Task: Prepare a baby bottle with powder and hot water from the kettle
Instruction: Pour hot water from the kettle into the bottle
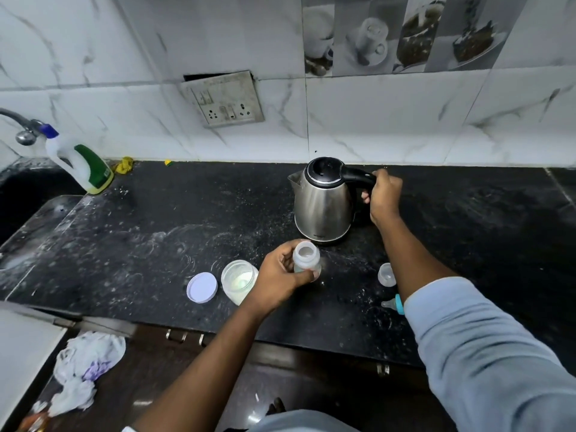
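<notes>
Right hand is gripping the kettle by its handle; left hand is holding the upright bottle just before it.

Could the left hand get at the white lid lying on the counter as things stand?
Likely within reach, but not freely: the left hand grips the open bottle, and the open powder jar stands between it and the white lid. It would need to set the bottle down first.
</notes>
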{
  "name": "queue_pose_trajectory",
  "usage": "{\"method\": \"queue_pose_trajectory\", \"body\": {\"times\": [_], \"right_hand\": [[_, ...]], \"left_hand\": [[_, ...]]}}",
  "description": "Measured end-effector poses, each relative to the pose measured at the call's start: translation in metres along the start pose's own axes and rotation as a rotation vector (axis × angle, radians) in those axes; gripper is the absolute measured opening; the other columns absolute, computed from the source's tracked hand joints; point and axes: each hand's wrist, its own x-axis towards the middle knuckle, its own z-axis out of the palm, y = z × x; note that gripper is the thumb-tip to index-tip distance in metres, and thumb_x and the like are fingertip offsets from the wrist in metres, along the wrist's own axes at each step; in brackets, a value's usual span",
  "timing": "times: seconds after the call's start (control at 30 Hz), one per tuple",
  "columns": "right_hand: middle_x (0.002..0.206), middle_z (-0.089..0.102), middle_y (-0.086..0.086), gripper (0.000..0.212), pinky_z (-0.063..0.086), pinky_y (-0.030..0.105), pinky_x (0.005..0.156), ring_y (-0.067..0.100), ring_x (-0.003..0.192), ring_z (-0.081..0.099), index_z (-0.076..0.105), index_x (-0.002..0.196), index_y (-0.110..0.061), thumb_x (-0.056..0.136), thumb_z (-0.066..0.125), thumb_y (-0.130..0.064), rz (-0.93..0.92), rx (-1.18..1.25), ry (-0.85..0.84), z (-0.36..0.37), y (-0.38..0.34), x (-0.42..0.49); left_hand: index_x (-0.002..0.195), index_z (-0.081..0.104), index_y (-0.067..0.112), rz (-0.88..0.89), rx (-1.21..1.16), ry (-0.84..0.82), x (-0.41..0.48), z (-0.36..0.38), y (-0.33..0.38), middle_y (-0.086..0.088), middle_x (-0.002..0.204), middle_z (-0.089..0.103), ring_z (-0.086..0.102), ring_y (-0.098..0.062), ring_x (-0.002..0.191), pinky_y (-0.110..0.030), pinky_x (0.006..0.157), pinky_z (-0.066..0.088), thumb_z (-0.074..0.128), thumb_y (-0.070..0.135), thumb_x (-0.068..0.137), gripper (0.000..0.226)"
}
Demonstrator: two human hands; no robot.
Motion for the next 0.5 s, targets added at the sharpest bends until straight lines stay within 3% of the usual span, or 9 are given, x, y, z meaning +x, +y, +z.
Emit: {"method": "queue_pose_trajectory", "body": {"times": [0.23, 0.4, 0.5], "right_hand": [[0.073, 0.040, 0.013, 0.027, 0.026, 0.020, 0.037, 0.022, 0.050, 0.039, 0.056, 0.076, -0.008, 0.100, 0.044, -0.006, 0.007, -0.030, -0.015, 0.015, 0.002, 0.009], [0.061, 0.032, 0.005, 0.035, 0.030, 0.021, 0.036, 0.021, 0.049, 0.035, 0.050, 0.065, -0.011, 0.100, 0.045, -0.005, -0.001, -0.050, -0.032, 0.022, 0.001, 0.011], [0.060, 0.033, 0.005, 0.037, 0.024, 0.025, 0.039, 0.021, 0.047, 0.038, 0.046, 0.063, -0.012, 0.100, 0.045, -0.005, 0.015, -0.049, -0.018, 0.021, 0.006, 0.012]], "left_hand": [[0.121, 0.069, 0.015, -0.003, -0.002, 0.025, -0.002, 0.001, 0.001, 0.008, 0.107, 0.079, 0.071, -0.005, 0.100, -0.022, 0.095, 0.056, 0.083, -0.021, 0.075, 0.059], [0.124, 0.068, 0.012, -0.002, 0.007, 0.032, -0.001, -0.002, 0.001, 0.006, 0.109, 0.078, 0.072, -0.005, 0.102, -0.022, 0.096, 0.055, 0.083, -0.020, 0.076, 0.060], [0.125, 0.068, 0.010, 0.002, 0.010, 0.036, 0.000, -0.003, 0.000, 0.004, 0.111, 0.077, 0.071, -0.005, 0.102, -0.023, 0.098, 0.055, 0.083, -0.021, 0.075, 0.061]]}}
